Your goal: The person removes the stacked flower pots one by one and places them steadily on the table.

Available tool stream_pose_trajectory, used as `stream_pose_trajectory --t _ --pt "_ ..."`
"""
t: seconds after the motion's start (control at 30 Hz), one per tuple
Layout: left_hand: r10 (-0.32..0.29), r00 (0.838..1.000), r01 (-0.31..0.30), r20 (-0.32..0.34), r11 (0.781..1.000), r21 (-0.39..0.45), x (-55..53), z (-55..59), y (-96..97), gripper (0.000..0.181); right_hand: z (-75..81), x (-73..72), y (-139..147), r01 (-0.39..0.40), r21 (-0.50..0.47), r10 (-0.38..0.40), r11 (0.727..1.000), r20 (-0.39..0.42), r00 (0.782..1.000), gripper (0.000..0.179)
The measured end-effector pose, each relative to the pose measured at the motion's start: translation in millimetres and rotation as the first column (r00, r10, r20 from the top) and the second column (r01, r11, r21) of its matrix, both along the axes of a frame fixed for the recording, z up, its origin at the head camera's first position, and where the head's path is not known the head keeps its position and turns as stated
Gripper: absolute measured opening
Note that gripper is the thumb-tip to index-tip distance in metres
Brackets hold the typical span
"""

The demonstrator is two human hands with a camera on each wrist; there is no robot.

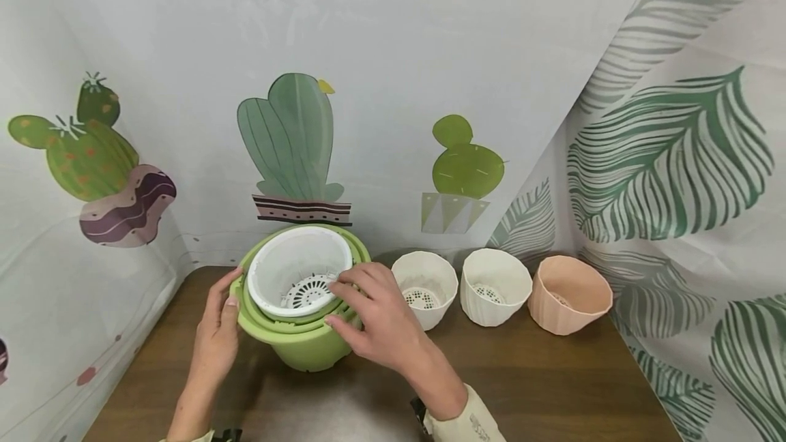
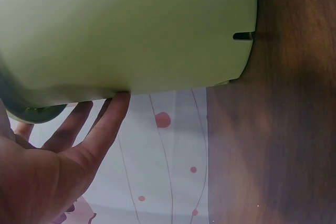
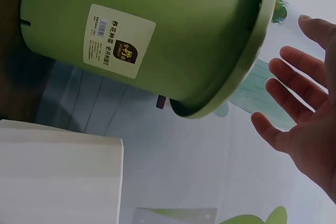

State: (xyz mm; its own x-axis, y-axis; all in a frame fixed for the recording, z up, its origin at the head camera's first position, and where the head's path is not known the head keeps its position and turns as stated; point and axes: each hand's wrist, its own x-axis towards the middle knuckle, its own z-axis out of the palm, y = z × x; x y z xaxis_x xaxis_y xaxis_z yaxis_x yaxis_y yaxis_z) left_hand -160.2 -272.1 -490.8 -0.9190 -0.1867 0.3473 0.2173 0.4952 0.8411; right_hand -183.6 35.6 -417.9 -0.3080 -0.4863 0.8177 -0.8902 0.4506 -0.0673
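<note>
A large green flowerpot [image 1: 310, 353] stands on the table with smaller pots nested inside it, a white one [image 1: 270, 264] innermost with a slotted bottom. My left hand [image 1: 216, 333] grips the green pot's left rim, thumb near the top edge. In the left wrist view its fingers [image 2: 107, 124] lie against the outer wall below the rim. Over the pot's right side hovers my right hand [image 1: 383, 316], fingers loosely bent and holding nothing. The right wrist view shows its fingers [image 3: 299, 69] spread, apart from the rim, and a printed label [image 3: 118, 40] on the pot.
Right of the green pot, three fluted pots stand in a row: a cream one [image 1: 426, 268], a white one [image 1: 494, 292] and a peach one [image 1: 568, 292]. The brown wooden table [image 1: 522, 387] meets a cactus-printed backdrop [image 1: 381, 87] behind.
</note>
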Motion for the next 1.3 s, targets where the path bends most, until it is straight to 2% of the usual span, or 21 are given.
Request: stream_pose_trajectory --t 0.3,0.67,0.83,1.2,1.3 --pt "-0.007 1.0 0.007 0.002 1.0 0.008 0.6 -0.8 -1.1 0.049 -2.4 -2.1 -11 0.037 0.075 -0.039 0.996 0.02 0.999 0.037" --pt "0.003 1.0 -0.003 0.002 1.0 0.01 1.7 -2.0 -0.8 0.049 -6.5 -5.4 -22 0.101 0.188 -0.112 0.977 0.052 0.992 0.034" --pt "-0.007 1.0 0.007 0.007 1.0 0.021 1.1 -1.3 -0.6 0.049 -7.4 -6.5 -24 0.1 0.218 -0.126 0.971 0.11 0.986 0.034" --pt "-0.005 1.0 0.005 0.002 1.0 0.024 -0.3 -0.8 0.6 0.049 -9.0 -13.8 -29 0.082 0.265 -0.112 0.961 0.102 0.988 0.032" --pt "-0.005 1.0 0.005 0.002 0.999 0.033 -0.4 -1.0 0.7 0.049 -8.7 -14.9 -30 0.076 0.28 -0.115 0.957 0.126 0.985 0.033"
